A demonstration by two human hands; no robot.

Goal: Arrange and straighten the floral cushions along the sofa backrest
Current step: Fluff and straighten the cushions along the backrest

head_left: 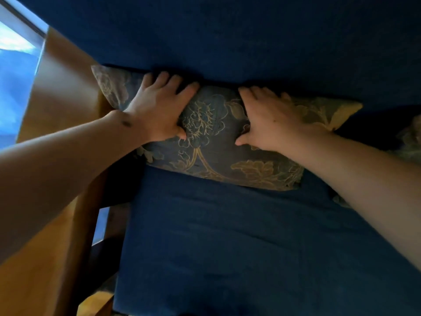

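A: Where is the blue woven cushion with gold floral embroidery [211, 142]?

B: It leans against the dark blue fabric sofa backrest [227, 30], its lower edge on the blue seat [227, 247]. Both hands press flat on its upper half.

A: And the fingers?

B: The left hand [157, 110] lies left of the cushion's middle flower, fingers [168, 80] spread and reaching over the top edge. The right hand [273, 119] lies right of that flower, fingers [255, 92] extended, not closed around anything.

A: Texture?

B: Soft, plump, rectangular, dented under the palms. Right of the cushion, a second floral cushion [410, 142] peeks in; left of it stands a wooden armrest [84, 224].
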